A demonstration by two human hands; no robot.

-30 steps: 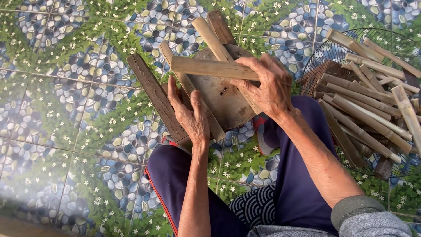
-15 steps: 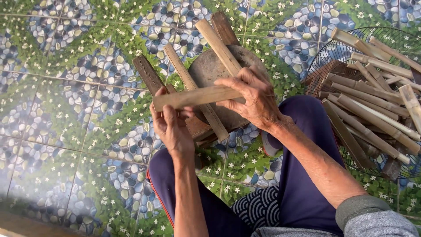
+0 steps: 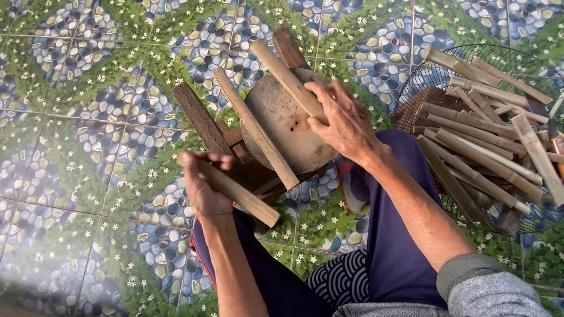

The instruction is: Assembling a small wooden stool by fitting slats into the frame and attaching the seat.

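1. A tiled floor [image 3: 70, 117], printed with blue pebbles, green leaves and small white flowers, carries everything here; its left side shows only the pattern.
2. The left hand [image 3: 202, 188] has its fingers wrapped shut around one end of a split bamboo stick [image 3: 238, 191], which slants down and to the right over the person's knee, held clear of the block so that it stays apart from the other pieces.
3. A dark wooden slat [image 3: 200, 117] leans against the left rim of a round wooden chopping block [image 3: 288, 126], which sits just beyond the person's knees, near the middle of the floor, within reach of both hands.
4. A second bamboo stick [image 3: 255, 129] lies diagonally across the block's left portion, overhanging both its far and near rims.
5. The right hand [image 3: 343, 120] presses palm-down on the block, its fingers closed over a third bamboo stick [image 3: 285, 76] that points up and away to the left, seemingly pinning it steady against the wood.
6. Dark blue trousers [image 3: 393, 235] cover the person's legs below the block.
7. At the right edge of the floor, a wire basket [image 3: 411, 94] holds a heap of cut bamboo sticks [image 3: 487, 147], piled crosswise, close beside the right arm.
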